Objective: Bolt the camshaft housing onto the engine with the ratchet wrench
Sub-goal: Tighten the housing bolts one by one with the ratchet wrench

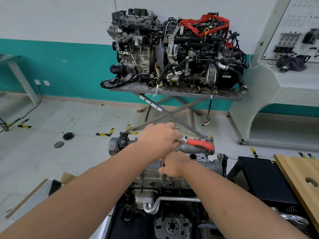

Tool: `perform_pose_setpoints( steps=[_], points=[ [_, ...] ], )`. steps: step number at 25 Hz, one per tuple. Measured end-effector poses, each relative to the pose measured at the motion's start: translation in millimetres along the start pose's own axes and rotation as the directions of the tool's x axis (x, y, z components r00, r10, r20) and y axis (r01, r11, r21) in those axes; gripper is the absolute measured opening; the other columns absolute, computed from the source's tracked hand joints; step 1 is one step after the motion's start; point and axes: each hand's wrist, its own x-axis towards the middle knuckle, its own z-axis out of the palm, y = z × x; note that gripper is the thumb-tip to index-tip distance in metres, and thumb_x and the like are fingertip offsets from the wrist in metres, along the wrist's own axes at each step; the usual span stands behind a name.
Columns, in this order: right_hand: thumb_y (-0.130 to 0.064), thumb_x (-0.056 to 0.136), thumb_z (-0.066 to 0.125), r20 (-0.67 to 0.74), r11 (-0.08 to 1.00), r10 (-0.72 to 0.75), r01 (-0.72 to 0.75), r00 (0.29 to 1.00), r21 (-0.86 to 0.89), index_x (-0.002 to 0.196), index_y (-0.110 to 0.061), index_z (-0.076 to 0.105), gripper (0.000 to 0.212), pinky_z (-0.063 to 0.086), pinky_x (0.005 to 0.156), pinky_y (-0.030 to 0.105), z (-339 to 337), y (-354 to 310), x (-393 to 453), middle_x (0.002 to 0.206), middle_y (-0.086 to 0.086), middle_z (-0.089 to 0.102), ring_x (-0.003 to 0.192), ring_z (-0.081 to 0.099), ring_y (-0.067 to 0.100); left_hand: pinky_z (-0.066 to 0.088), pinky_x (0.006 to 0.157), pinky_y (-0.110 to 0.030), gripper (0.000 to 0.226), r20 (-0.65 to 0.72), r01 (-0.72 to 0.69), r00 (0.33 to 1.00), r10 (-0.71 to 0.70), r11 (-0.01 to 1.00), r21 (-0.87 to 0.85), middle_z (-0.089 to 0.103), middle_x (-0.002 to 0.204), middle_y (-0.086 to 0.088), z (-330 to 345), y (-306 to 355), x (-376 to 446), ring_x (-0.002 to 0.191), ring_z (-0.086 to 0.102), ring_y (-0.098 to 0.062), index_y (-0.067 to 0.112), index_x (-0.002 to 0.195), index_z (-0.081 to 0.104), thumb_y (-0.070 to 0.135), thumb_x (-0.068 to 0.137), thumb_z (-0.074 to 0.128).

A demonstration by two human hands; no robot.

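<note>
Item: engine (172,180), on a dark stand directly below and between both hands; its top face carries the camshaft housing (196,149), a grey casting whose long axis runs left to right, passing just beyond the right hand and under the left.

Item: ratchet wrench (198,144), red-handled. The handle lies roughly level along the housing and points away to the right of the left hand. The head end is hidden under that hand. A slim metal shank (163,162) shows between the two hands, running down toward the right one; likely the wrench's extension, though the join is covered.

Item: left hand (159,139), farther from the body, fingers curled over the wrench near its head end, gripping it.

Item: right hand (172,165), nearer the body, just below the left, fingers curled around the lower part of the shank, seemingly steadying it over a bolt. The bolt itself is not visible.

Judgement: the tightening swing turns on the handle sweeping across the housing's long axis; the left hand is the nearer to the handle.

Also present: two engines on a scissor-legged surface (172,91) well beyond the hands; wooden board (298,176) right of the right arm.
</note>
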Motion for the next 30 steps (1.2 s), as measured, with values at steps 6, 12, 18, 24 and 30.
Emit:
perform_pose_setpoints(
  steps=[6,12,18,24,30],
  points=[
    [-0.023,0.097,0.053,-0.057,0.989,-0.108,0.113,0.993,0.096,0.106,-0.014,0.07,0.021,0.057,0.083,0.03,0,-5,2,0.1,-0.002,0.074,0.085,0.068,0.014,0.05,0.084,-0.035,0.041,-0.321,-0.061,0.825,-0.465,0.491,-0.869,0.062,0.102,0.004,48,19,-26,0.093,0.059,-0.012,0.017,0.096,0.067,0.053,0.087,0.048],
    [-0.031,0.095,0.046,0.022,0.997,-0.016,0.018,1.0,-0.076,0.076,-0.019,0.066,0.03,0.039,0.059,0.03,-4,-9,-1,0.071,-0.004,0.067,0.065,0.056,0.012,0.044,0.063,-0.029,0.045,0.333,-0.019,0.748,-0.574,-0.52,-0.854,0.068,0.071,-0.002,44,24,-9,0.06,0.061,-0.014,0.03,0.084,0.074,0.052,0.101,0.039],
    [-0.04,0.094,0.053,0.063,0.999,-0.004,0.006,0.998,-0.038,0.07,-0.023,0.073,0.035,0.05,0.079,0.03,-5,-4,3,0.073,-0.007,0.074,0.076,0.065,0.007,0.053,0.073,-0.038,0.02,0.553,0.413,0.724,-0.412,-0.382,-0.827,0.065,0.061,-0.006,22,-12,-1,0.06,0.069,-0.025,0.014,0.093,0.055,0.033,0.097,0.051],
    [-0.034,0.091,0.057,0.075,1.0,-0.026,0.026,0.997,0.008,0.069,-0.024,0.059,0.024,0.052,0.083,0.034,-6,-4,3,0.07,-0.007,0.074,0.079,0.071,0.01,0.037,0.05,-0.026,0.02,0.378,0.507,0.861,-0.339,0.612,-0.607,0.073,0.068,0.001,-12,-19,10,0.042,0.055,0.001,0.012,0.078,0.055,0.022,0.092,0.045],
    [-0.033,0.088,0.056,0.079,1.0,-0.023,0.024,0.997,-0.016,0.086,-0.023,0.055,0.011,0.051,0.077,0.034,-5,-7,8,0.073,-0.004,0.075,0.081,0.068,0.014,0.024,0.049,-0.029,0.035,-0.118,0.089,0.989,-0.085,0.996,0.03,0.04,0.069,0.008,4,-12,-5,0.058,0.042,-0.017,0.022,0.082,0.039,0.05,0.102,0.037]
  ],
)
